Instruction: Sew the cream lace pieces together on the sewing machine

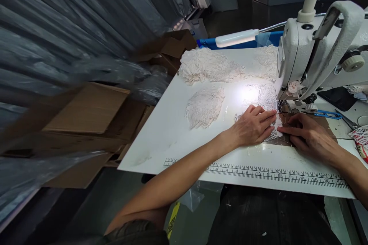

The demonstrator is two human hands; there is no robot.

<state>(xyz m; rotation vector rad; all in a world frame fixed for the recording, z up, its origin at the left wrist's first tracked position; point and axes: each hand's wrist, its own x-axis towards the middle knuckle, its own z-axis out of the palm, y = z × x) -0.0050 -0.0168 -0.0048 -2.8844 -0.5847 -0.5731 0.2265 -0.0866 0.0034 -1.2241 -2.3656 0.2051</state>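
Observation:
A piece of white lace (276,132) lies under the presser foot of the white sewing machine (293,51). My left hand (254,124) rests palm down on this lace, fingers stretched flat, their tips just left of the needle. From the right, my right hand (310,136) reaches in; its index fingertip touches the lace edge, with the thumb apart and the other fingers partly bent. Beneath the lace and my right hand is a brown plate (324,126). More lace (263,93) spreads behind my left hand in the lamp's bright spot.
A large lace heap (204,65) and a smaller lace pile (204,107) lie on the white table (169,130). Blue thread snips (327,114), scissors (349,121) and a dark phone (339,97) sit at right. Cardboard boxes (86,107) stand left. A lamp (237,39) overhangs the back.

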